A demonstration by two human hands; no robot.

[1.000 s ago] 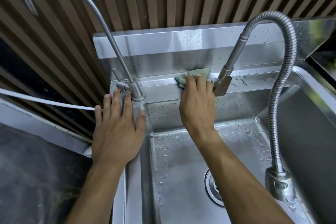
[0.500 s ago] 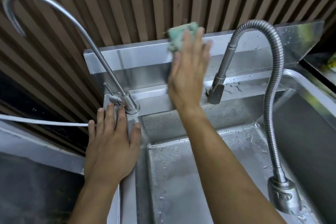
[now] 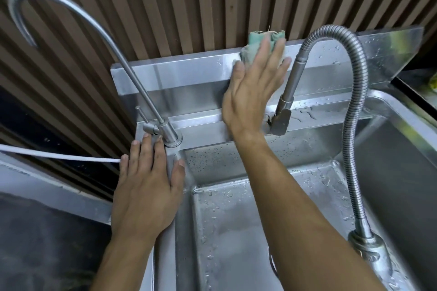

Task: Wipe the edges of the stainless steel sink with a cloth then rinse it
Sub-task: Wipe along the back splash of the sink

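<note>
A green cloth is pressed flat against the top edge of the sink's steel backsplash by my right hand, fingers spread over it. The cloth pokes out above my fingertips. My left hand lies flat and empty on the sink's left rim, fingertips touching the base of the thin gooseneck tap. The wet basin lies below my right forearm, with water drops on its floor.
A flexible coiled hose faucet arches to the right of my right hand, its base standing at the basin's right. A white tube runs in from the left. A slatted wooden wall stands behind; a dark counter is at lower left.
My right hand lifted the cloth from the faucet ledge up to the backsplash's top edge and has slid it a little to the right. My left hand stayed on the rim.
</note>
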